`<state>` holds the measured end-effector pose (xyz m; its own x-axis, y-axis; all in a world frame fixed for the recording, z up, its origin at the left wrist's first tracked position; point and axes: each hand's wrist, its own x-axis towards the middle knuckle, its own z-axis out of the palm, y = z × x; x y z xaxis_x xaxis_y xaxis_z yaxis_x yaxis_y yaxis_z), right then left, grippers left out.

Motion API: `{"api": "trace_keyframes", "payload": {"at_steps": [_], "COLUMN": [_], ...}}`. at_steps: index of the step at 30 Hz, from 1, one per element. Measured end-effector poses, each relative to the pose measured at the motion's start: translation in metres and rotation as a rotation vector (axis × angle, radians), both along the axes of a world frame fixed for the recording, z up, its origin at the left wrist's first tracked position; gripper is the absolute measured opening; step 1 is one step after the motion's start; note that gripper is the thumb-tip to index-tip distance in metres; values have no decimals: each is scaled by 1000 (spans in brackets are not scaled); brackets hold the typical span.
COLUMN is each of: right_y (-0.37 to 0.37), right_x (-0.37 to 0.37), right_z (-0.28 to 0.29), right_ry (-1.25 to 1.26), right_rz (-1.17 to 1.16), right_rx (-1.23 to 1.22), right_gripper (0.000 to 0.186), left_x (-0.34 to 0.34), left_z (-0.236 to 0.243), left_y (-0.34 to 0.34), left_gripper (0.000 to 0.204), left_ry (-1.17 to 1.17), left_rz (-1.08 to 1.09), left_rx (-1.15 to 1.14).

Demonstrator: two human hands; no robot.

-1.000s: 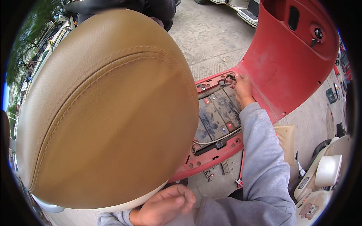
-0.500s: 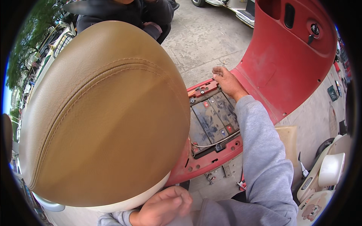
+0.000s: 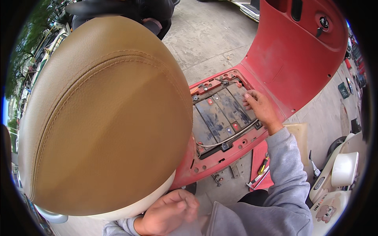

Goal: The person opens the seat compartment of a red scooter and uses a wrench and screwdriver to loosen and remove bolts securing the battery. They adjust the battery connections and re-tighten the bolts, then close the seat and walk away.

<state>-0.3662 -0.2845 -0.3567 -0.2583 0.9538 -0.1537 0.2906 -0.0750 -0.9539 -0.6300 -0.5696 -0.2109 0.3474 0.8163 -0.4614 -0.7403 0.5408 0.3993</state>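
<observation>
My right hand [image 3: 260, 107] hangs over the right end of an uncovered battery bay, its fingers loosely bent and apart, with nothing seen in them. Beneath lie several dusty grey batteries [image 3: 222, 114] with red and blue terminals. A pale cable [image 3: 232, 138] runs along their near side. Around them is the scooter's red footboard [image 3: 232, 149]. At the lower middle, my left hand [image 3: 169, 212] is curled closed beside the tan seat [image 3: 110, 118]; its fingers are slightly blurred, and whatever they hold is hidden.
The red front panel [image 3: 291, 67] rises at the right, with a key in its lock [image 3: 323, 24]. A screwdriver [image 3: 263, 165] lies on a red ribbed panel [image 3: 258, 153] on the ground. Another person [image 3: 157, 19] is beyond the seat. A white scooter [image 3: 334, 185] stands lower right.
My right hand has drawn back from the far corner of the bay toward me, uncovering more of the batteries. The screwdriver and ribbed panel now show. My left hand stays beside the seat.
</observation>
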Motion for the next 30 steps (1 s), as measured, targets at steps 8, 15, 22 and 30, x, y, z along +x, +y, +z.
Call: {"api": "trace_keyframes", "payload": {"at_steps": [8, 15, 22, 30], "right_y": [-68, -75, -83, -84], "right_x": [20, 20, 24, 13], "right_z": [-41, -50, -31, -18], "right_ry": [-56, -399, -593, -674], "right_rz": [-442, -441, 71, 229], "right_rx": [233, 738, 643, 709], "right_gripper": [19, 23, 12, 20], "left_x": [8, 15, 12, 3], "left_z": [2, 3, 1, -11], "left_y": [2, 0, -6, -7], "left_gripper": [18, 19, 17, 18], "left_ry": [9, 65, 69, 15], "left_rz": [2, -16, 2, -39], "left_rx": [17, -35, -20, 80]}}
